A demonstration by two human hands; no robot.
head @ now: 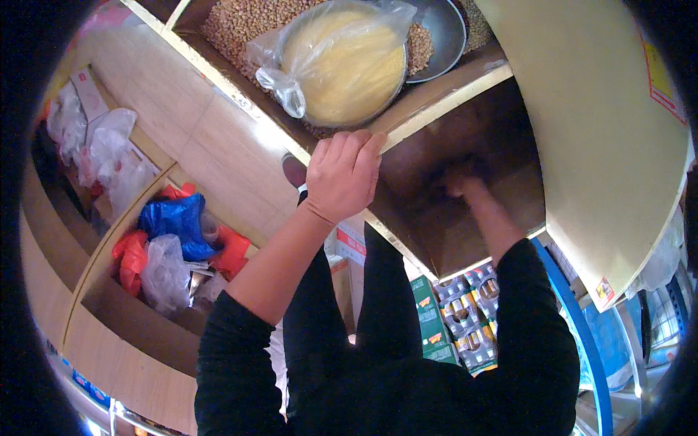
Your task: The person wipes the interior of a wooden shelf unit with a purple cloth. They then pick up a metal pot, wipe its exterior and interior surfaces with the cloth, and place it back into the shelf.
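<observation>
My left hand grips the corner of a wooden bin divider, its fingers curled over the edge. My right hand reaches down into a deep, dark wooden compartment; it is blurred, and shadow hides its fingers and whatever they may touch. Beyond the divider, a round bowl of yellow meal, covered by a knotted clear plastic bag, rests on tan beans or peanuts. Beside it a metal bowl holds some of the same.
A curved cream panel borders the compartment at right. At left, a divided wooden bin holds blue, red and clear plastic bags. Green boxes and packs of bottles or cans stand below, near my legs. A blue curved bar runs at lower right.
</observation>
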